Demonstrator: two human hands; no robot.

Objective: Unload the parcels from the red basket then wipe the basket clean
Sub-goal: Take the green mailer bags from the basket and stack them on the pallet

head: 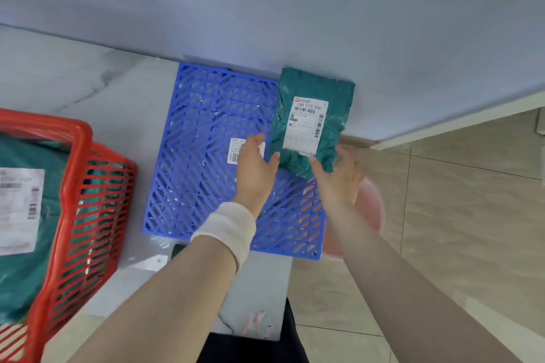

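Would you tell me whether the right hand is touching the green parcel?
Touching: the head view shows the right hand pinching the green parcel by its lower corner.

Blue lattice mat [206, 127] lay on worktop [88, 82]. Green parcel [318, 82] sat on the mat's far right corner, label up. Left grip [253, 168], fingers straight, was at the parcel's near left edge. Right grip [339, 183] touched its near right corner; hold unclear. Red basket [85, 174] stood left of the mat, second green parcel [17, 274] inside.
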